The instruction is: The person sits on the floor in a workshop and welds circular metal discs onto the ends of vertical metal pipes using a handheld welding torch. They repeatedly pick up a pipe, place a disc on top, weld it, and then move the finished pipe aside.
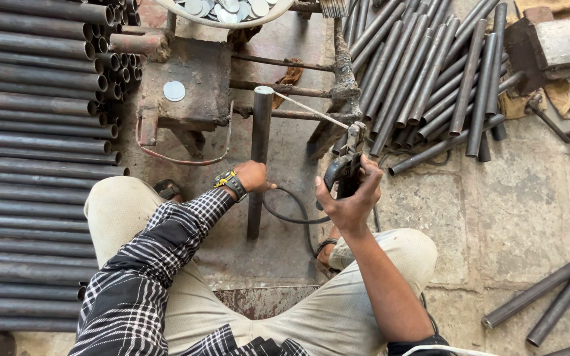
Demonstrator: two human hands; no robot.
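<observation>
A metal workshop: stacked steel pipes (34, 132), welding holder (343, 173), stone floor (529, 198).

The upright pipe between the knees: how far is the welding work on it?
Done: nothing visibly welded yet. In hand: left hand steadies the upright pipe; right hand holds the electrode holder, rod near the pipe top. Left: pipe pile, loose disc.

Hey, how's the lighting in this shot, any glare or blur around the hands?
Head view: soft, even daylight with faint shadows; left hand on the upright pipe and right hand gripping the electrode holder are sharp; mild glare on the metal disc; slight wide-angle bending at the edges.
</observation>
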